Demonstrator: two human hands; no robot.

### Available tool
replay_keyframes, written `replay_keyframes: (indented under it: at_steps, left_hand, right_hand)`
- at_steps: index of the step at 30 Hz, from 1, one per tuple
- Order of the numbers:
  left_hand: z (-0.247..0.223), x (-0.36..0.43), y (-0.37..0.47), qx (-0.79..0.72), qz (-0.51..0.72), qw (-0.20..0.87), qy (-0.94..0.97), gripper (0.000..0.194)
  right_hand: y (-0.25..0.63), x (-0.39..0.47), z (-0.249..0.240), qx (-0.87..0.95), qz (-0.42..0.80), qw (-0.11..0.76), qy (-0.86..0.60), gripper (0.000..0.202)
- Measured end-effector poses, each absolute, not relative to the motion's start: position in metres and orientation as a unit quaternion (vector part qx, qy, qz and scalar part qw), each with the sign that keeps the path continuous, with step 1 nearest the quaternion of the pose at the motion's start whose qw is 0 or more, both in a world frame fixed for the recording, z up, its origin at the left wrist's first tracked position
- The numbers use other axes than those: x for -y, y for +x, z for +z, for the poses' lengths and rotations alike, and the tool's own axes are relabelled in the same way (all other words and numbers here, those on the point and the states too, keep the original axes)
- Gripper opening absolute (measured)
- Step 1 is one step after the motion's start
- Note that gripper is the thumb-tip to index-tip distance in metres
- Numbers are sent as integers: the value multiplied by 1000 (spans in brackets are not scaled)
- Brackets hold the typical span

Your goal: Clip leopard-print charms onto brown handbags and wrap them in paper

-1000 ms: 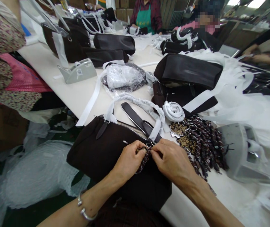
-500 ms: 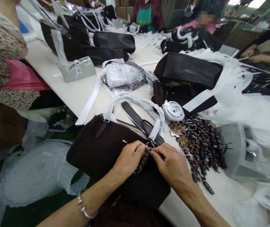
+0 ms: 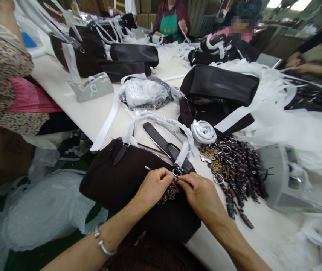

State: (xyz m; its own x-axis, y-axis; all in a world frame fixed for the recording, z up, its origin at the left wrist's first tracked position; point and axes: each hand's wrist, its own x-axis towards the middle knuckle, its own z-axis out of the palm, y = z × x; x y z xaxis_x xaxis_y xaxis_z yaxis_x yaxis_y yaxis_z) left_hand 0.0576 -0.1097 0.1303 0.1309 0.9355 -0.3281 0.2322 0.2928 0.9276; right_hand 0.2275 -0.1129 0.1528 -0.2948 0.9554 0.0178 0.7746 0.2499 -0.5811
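Note:
A dark brown handbag lies in front of me, its handle wrapped in white film. From a metal ring at the base of that handle hangs a bag charm with dark strands and a leopard-print piece. My left hand pinches the charm just below the ring. On the other side, my right hand has thumb and finger closed at the charm's top. The fingers partly hide the joint. A pile of similar charms lies to the right of the bag.
Grey tape dispensers stand at right and far left. More dark bags and a white roll lie beyond. Rolled bubble wrap is on the floor at left. Several co-workers surround the table.
More of the charm's leopard-print piece shows below my fingers now. Both hands stay pinched near the ring. Across the table, a co-worker in a green apron has raised a hand with a pale strip.

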Motion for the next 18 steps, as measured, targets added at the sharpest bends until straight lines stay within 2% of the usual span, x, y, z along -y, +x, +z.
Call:
replay_keyframes:
  at_steps: [7,13,18]
  left_hand:
    - [132,109,59,-579,301,573,496,20]
    - [134,109,59,-569,295,564,521,17]
    - [143,111,63,-610,232,472,592,14]
  right_hand:
    - [230,105,161,700,327,193,-605,3]
    - [239,93,166,715,406,152,-548,8]
    - [245,85,161,727,439,125,-512,7]
